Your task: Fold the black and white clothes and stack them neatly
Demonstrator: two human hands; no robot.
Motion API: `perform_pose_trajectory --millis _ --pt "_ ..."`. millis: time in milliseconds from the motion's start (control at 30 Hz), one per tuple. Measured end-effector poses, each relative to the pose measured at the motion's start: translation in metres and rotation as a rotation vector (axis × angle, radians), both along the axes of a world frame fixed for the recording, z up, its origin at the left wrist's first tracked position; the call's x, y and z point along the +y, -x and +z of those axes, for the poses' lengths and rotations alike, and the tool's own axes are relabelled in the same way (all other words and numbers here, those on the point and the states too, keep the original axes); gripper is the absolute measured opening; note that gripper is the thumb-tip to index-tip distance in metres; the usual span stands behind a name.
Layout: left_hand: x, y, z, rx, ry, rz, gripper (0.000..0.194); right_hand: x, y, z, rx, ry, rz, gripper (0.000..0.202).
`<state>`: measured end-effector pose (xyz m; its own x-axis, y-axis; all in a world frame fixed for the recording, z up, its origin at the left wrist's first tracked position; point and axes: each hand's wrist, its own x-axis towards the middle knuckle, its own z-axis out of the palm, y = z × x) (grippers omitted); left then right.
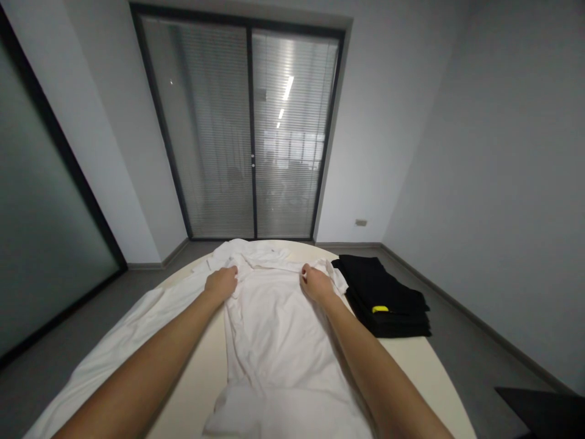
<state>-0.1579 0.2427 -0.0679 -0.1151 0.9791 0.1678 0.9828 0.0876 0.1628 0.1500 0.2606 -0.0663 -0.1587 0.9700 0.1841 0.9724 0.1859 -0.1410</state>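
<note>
A white shirt (278, 323) lies spread over the table in front of me, its near part bunched toward my body. My left hand (222, 284) is closed on the shirt's far left edge, fingers pinched in the cloth. At the far right edge, my right hand (316, 283) pinches the same shirt, with a bit of sleeve showing beyond the wrist. More white cloth (137, 329) runs along the table's left side, passing under or beside my left forearm. Whether it is a separate garment I cannot tell.
A stack of folded black clothes (388, 292) with a yellow tag (379, 309) sits on the right of the round cream table (411, 360). Beyond the table stands a glass door with blinds (292, 140). A dark object (543, 411) juts in at lower right.
</note>
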Motion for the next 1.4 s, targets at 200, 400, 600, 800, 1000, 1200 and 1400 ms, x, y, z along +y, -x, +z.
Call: perform_pose_trajectory --millis 200,400,600,800,1000,1200,1400 --pt "0.003 0.017 0.008 -0.209 -0.136 0.126 0.036 -0.043 0.031 0.009 0.038 0.028 0.016 0.026" --pt "-0.043 -0.001 -0.009 -0.259 -0.272 0.155 0.070 -0.098 0.048 0.016 0.031 0.199 0.119 0.041" --pt "-0.107 -0.022 -0.025 -0.151 -0.147 0.044 0.053 -0.129 0.032 0.011 0.117 0.337 0.215 0.061" --pt "-0.114 -0.022 -0.028 -0.257 -0.051 -0.083 0.031 -0.140 0.010 -0.010 0.136 0.291 0.280 0.073" --pt "-0.097 0.018 -0.029 -0.354 -0.110 0.028 0.025 -0.135 -0.011 -0.015 0.161 0.181 0.461 0.062" --pt "-0.097 0.033 -0.033 -0.384 -0.152 0.061 0.033 -0.130 -0.007 0.005 0.056 0.023 0.527 0.038" --pt "-0.109 0.011 -0.022 -0.291 -0.196 -0.007 0.033 -0.172 0.011 0.018 0.206 0.187 0.648 0.034"
